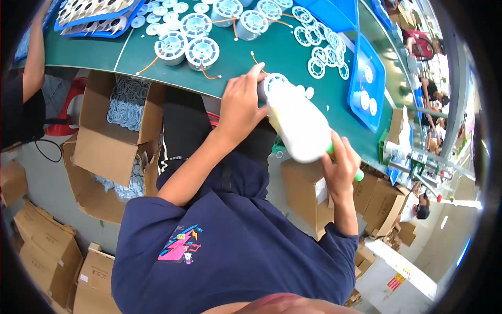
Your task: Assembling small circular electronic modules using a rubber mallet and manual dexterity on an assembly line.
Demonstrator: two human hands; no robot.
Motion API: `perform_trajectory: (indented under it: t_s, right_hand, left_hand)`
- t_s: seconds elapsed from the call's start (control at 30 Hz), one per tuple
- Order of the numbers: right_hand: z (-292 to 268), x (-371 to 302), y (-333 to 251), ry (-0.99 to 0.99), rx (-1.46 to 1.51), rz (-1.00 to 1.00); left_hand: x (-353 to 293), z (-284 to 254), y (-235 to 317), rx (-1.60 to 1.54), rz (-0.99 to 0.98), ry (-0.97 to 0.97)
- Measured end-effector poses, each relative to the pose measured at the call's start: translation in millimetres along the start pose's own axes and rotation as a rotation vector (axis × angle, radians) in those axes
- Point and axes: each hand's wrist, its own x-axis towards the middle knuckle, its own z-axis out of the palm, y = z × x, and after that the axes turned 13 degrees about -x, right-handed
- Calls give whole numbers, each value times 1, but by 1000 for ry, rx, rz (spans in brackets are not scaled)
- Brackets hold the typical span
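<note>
Both hands share the grip on one job: the right hand (pixel 341 166) is clenched around the base of a white squeeze bottle (pixel 297 125), a green part showing at its heel, while the left hand (pixel 240 107) grasps a small round white part (pixel 272 83) just above the bottle's tip, pinning it at the near edge of the green desk (pixel 293 63). The nozzle meets the part, though the exact contact is hidden behind the fingers. Beyond the grip, several white spools (pixel 186 47) with orange leads stand on the desk, and farther right flat white rings (pixel 320 52) lie loose beside a blue tray (pixel 366 86) holding a few discs. By the look of it, much of the batch still waits. Left of the grip, below the desk edge, an open cardboard box (pixel 117 133) holds pale rings; another person's arm (pixel 34 57) reaches in at far left.
</note>
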Motion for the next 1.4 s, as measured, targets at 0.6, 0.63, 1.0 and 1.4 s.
perform_trajectory:
  t_s: [0.6,0.63,1.0,1.4]
  right_hand:
    - [-15,86,0,-197,9,229]
    - [-13,86,2,-196,-29,227]
    - [70,-56,43,88,-86,821]
    - [52,56,-25,-8,483,127]
  left_hand:
    - [-2,7,1,-27,22,18]
    - [-2,6,1,-35,25,2]
    - [1,-4,3,-18,-11,-7]
    - [-6,19,43,-137,85,-60]
